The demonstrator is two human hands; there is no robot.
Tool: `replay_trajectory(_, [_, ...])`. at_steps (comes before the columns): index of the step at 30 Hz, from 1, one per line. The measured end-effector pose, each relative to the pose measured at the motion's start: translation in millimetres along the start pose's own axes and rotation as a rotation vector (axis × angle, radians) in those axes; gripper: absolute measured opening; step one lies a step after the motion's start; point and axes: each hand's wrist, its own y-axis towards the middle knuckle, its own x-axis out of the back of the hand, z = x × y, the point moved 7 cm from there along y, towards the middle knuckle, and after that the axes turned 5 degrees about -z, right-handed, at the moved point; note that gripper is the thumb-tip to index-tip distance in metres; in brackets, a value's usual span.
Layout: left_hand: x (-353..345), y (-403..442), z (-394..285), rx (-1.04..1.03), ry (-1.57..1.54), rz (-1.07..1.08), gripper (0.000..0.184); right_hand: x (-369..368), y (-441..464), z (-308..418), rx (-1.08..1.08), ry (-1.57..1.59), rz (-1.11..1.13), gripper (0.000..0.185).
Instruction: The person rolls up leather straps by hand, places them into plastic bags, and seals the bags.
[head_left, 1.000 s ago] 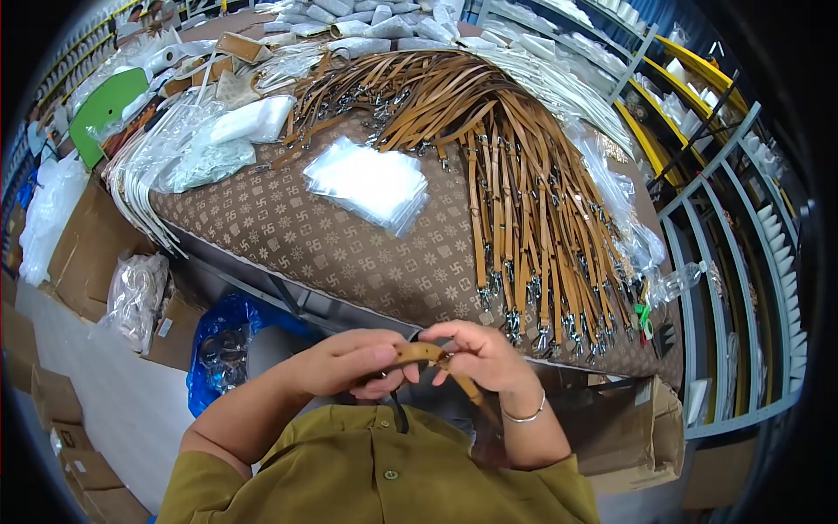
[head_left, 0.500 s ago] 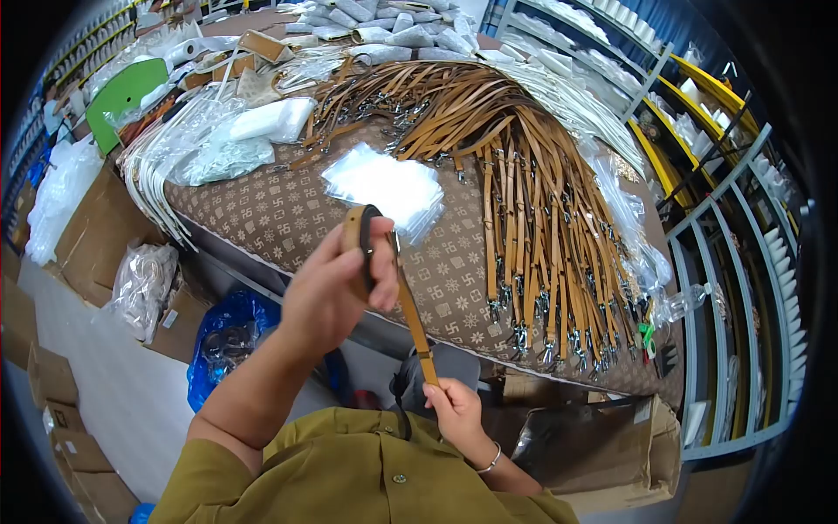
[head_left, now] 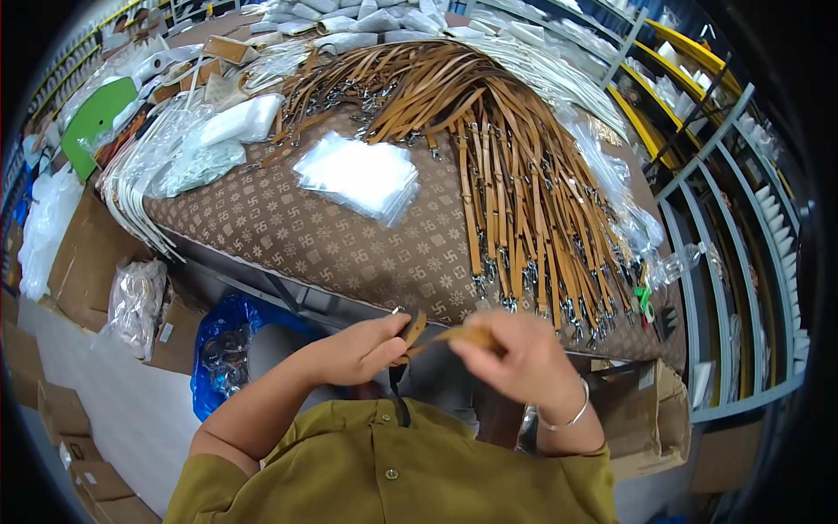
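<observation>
A tan leather strap point(head_left: 424, 339) runs between my two hands just in front of the table's near edge. My left hand point(head_left: 365, 351) is closed on one part of it, thumb on top, with a short end standing up by the fingertips. My right hand point(head_left: 528, 360), blurred by motion, has its fingers curled round another part of the strap. Beyond them, a stack of clear plastic bags point(head_left: 358, 179) lies on the patterned tabletop. To its right spreads a large pile of similar tan straps point(head_left: 524, 201) with metal clips at their ends.
White straps point(head_left: 131, 205) and plastic packets point(head_left: 236, 122) lie at the table's left. Green-handled scissors point(head_left: 644, 301) rest near its right corner. Below are a blue bag point(head_left: 209, 349) and a cardboard box point(head_left: 650, 419). Metal shelving point(head_left: 742, 218) stands at the right.
My left hand has come down from above the table edge, and the strap loop it held up is lowered. My right hand has risen and moved right. The camera view has shifted slightly.
</observation>
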Motion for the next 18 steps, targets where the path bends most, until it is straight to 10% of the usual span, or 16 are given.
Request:
replay_trajectory(11, [-5.0,-21.3,-12.2,0.096,-0.641,-0.004,0.037,-88.3,-32.6,-81.9,-0.450,0.644,0.205,0.013])
replay_trajectory(18, [-6.2,-9.4,10.5,0.043,-1.124,-0.211,0.044,-130.5,-65.9,-73.9,-0.756,0.891,-0.362,0.026])
